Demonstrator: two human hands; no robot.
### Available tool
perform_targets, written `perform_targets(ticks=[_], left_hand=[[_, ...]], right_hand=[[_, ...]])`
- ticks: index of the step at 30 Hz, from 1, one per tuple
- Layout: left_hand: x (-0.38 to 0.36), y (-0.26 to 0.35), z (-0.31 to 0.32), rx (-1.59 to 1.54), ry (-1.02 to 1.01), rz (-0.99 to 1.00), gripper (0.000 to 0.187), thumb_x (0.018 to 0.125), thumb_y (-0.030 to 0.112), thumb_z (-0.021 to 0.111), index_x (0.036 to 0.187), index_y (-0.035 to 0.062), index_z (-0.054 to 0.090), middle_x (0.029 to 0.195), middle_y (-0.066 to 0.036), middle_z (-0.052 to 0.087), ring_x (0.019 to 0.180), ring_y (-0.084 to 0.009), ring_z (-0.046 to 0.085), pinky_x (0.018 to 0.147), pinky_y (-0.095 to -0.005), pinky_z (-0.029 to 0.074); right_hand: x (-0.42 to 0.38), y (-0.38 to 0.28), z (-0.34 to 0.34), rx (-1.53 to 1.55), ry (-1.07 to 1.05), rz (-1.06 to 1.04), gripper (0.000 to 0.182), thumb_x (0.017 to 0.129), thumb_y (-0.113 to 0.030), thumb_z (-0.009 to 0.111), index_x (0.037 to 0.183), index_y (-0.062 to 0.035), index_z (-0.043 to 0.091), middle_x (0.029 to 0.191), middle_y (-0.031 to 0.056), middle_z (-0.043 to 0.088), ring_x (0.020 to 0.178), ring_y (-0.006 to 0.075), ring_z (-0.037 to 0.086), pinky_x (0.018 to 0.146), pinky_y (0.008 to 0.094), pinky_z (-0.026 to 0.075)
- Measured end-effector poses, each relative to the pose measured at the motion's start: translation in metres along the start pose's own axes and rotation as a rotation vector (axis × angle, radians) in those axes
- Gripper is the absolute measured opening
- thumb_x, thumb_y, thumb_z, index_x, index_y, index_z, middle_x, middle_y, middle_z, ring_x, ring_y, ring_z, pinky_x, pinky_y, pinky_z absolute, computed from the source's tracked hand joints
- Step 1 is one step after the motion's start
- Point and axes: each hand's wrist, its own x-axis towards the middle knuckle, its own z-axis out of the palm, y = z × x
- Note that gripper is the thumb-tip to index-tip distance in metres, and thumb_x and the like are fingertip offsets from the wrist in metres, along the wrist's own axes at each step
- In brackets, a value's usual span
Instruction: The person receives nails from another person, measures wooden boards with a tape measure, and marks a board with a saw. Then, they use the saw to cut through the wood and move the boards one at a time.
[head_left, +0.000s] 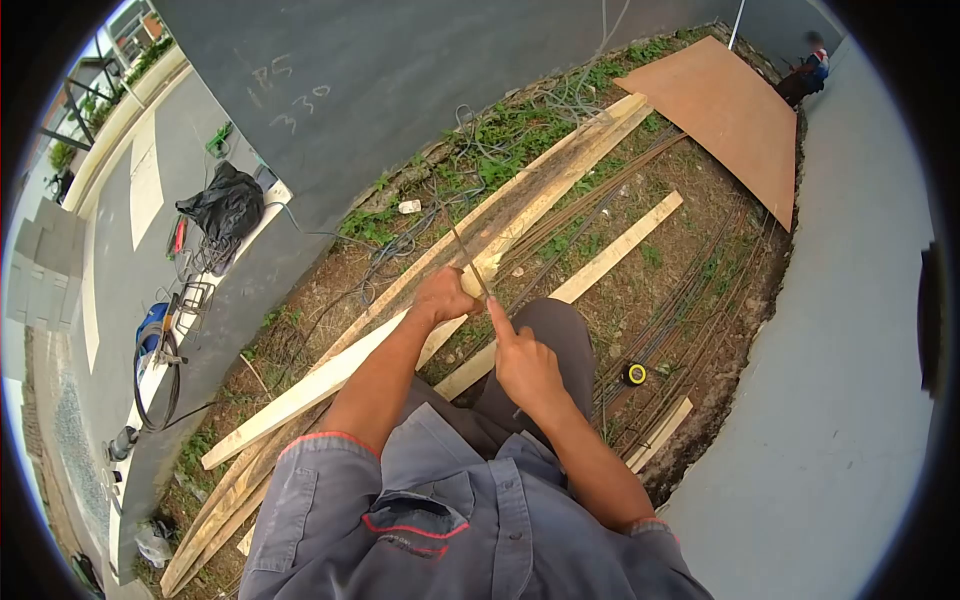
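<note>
A pale wooden plank [310, 392] runs from the lower left up toward the middle of the head view. My left hand [445, 296] is closed around it near its upper end, with the thumb side beside the blade. My right hand [527, 368] grips a handsaw [464, 245], its index finger stretched along the tool. The thin dark blade appears almost edge-on, lying across the plank just beyond my left hand; its teeth cannot be made out. The saw's handle is hidden in my right hand. My bent knee [553, 335] is close beside the wood.
Long boards [560, 160] and thin steel rods [690, 290] lie on the weedy ground. A tape measure [634, 374] rests at right. A brown plywood sheet [725, 125] stands at the far end, near another person [808, 75]. Cables, tools and a black bag [228, 203] line the left wall.
</note>
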Motion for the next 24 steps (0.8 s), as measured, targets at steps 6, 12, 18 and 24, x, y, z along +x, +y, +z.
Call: perform_targets(ticks=[6,12,18,24], left_hand=[[-0.004,-0.01,-0.011,-0.046,0.045,-0.011,0.057,0.057,0.037,0.086,0.098,-0.0007,0.076,0.1,-0.02,0.074,0.097,-0.0342,0.071,0.083,-0.042,0.056],[-0.01,-0.005,0.002,-0.019,0.064,0.012,0.056,0.055,0.038,0.087,0.092,-0.0026,0.074,0.099,-0.021,0.073,0.095,-0.0347,0.071,0.084,-0.0435,0.055],[-0.011,-0.007,-0.006,-0.03,-0.036,-0.025,0.06,0.055,0.037,0.088,0.095,-0.0043,0.073,0.1,-0.021,0.073,0.096,-0.0342,0.07,0.083,-0.0428,0.055],[-0.005,-0.01,0.006,-0.053,0.06,0.025,0.057,0.054,0.038,0.087,0.089,-0.004,0.072,0.093,-0.021,0.073,0.09,-0.0331,0.071,0.078,-0.0435,0.055]], right_hand=[[-0.078,-0.004,-0.038,0.052,-0.042,0.008,0.065,0.097,-0.014,0.057,0.158,-0.0202,0.035,0.083,0.0251,0.062,0.068,0.045,0.066,0.065,0.0545,0.056],[0.034,0.002,0.014,0.037,0.089,-0.039,0.068,0.093,-0.013,0.056,0.157,-0.0218,0.035,0.087,0.0274,0.063,0.067,0.0447,0.068,0.064,0.053,0.057],[-0.086,0.001,-0.031,0.022,-0.076,0.023,0.07,0.093,-0.014,0.058,0.158,-0.0225,0.034,0.082,0.025,0.062,0.068,0.0448,0.068,0.062,0.0552,0.056],[0.037,0.002,0.013,0.077,0.096,-0.033,0.069,0.093,-0.012,0.057,0.158,-0.0218,0.035,0.085,0.0241,0.063,0.068,0.0453,0.068,0.063,0.0557,0.056]])
